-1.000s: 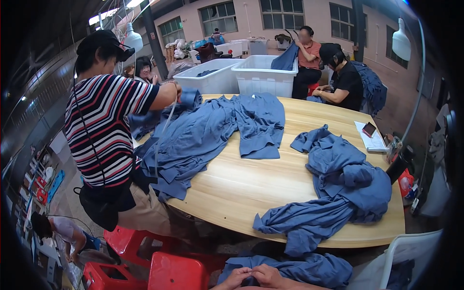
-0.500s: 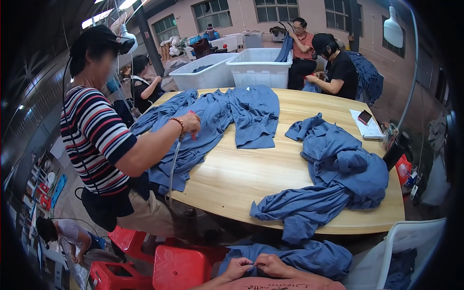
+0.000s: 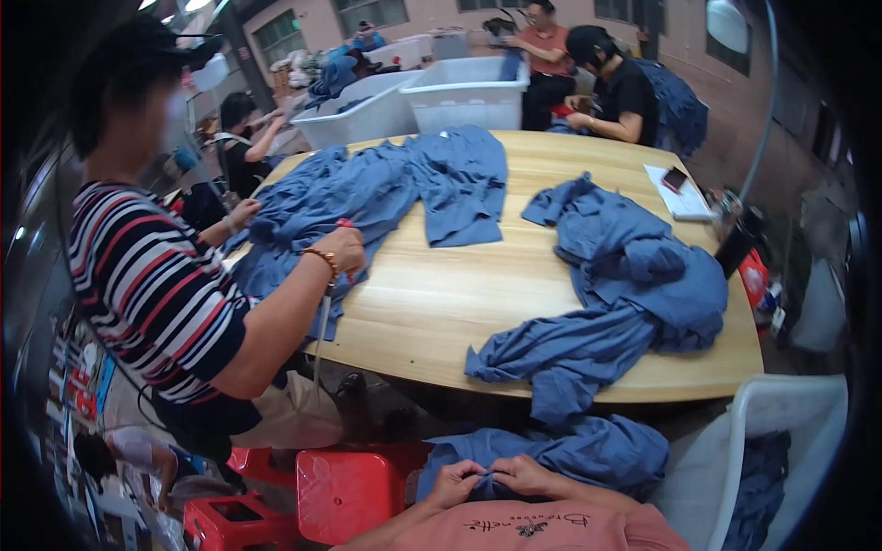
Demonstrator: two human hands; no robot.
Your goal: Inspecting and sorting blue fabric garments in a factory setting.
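A crumpled blue garment [image 3: 588,456] lies across my lap below the table edge. My left hand [image 3: 455,483] pinches a small part of its cloth. Close beside it, my right hand [image 3: 522,478] pinches the same cloth, with the fingertips of both hands nearly meeting. The exact bit of cloth between the fingers is too small to make out. On the table in front of me is a rumpled blue shirt [image 3: 634,266], one end hanging over the near edge.
More blue garments [image 3: 367,197] cover the wooden table's [image 3: 432,317] far left. A co-worker in stripes [image 3: 156,285] stands there holding a red-handled tool [image 3: 347,248] on a hose. Red stools [image 3: 344,496] stand at my left, a white tub [image 3: 735,459] at my right.
The view has tipped, so the table sits higher in it. The co-worker's other hand now shows on the garments. A blue heap now shows above the far left tub. My hands keep their pinch.
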